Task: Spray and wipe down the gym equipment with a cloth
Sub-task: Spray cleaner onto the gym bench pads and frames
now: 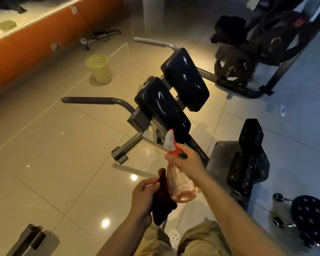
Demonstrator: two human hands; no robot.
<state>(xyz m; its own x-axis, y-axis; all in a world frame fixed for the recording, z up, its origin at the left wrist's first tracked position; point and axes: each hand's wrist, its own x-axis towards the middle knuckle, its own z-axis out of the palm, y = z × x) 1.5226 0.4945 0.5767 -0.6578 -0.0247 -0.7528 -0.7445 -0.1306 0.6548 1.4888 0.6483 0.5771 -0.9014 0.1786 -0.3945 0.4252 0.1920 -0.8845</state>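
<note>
Hands grip spray bottle (179,182) and dark cloth (163,200).

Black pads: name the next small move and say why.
Probably bring the left hand with the dark cloth up to the nearer pad and wipe: both pads carry wet streaks, and the right hand holds the spray bottle.

Your right hand (187,163) grips the clear spray bottle (179,183) by its neck, nozzle aimed at the nearer black pad (162,106) streaked with wet marks, while your left hand (143,196) clutches a dark cloth (163,206) just beside the bottle.
</note>
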